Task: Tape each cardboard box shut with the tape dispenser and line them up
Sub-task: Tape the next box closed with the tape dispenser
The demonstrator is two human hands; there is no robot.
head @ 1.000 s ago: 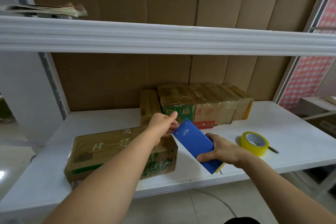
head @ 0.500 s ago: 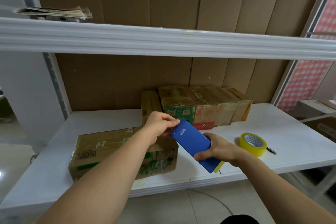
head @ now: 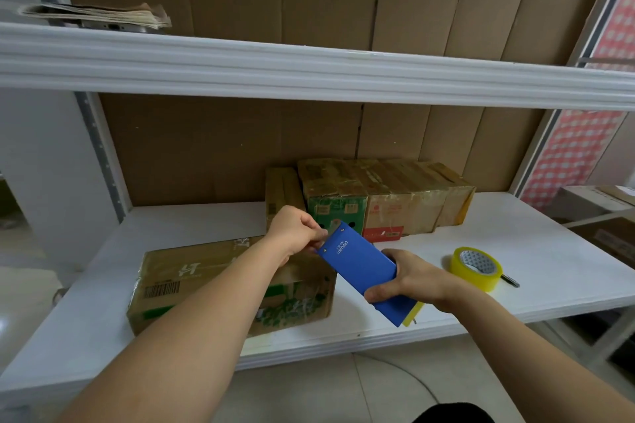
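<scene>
My right hand [head: 409,283] grips a blue tape dispenser [head: 360,268] by its lower end, held tilted above the white shelf [head: 515,237]. My left hand [head: 295,233] pinches the dispenser's upper tip, where the tape end is. A taped cardboard box [head: 192,282] lies on its side at the shelf's front left, partly under my left forearm. A row of several taped boxes [head: 378,196] stands against the cardboard back wall.
A spare yellow tape roll [head: 476,268] lies on the shelf to the right, with a dark pen-like thing [head: 510,281] beside it. An upper shelf [head: 309,69] hangs overhead, holding a stack of papers [head: 99,15]. Other boxes sit at the far right.
My left hand has closed its fingers on the dispenser's upper tip. Both hands and the dispenser stay in nearly the same place; the camera tilted slightly.
</scene>
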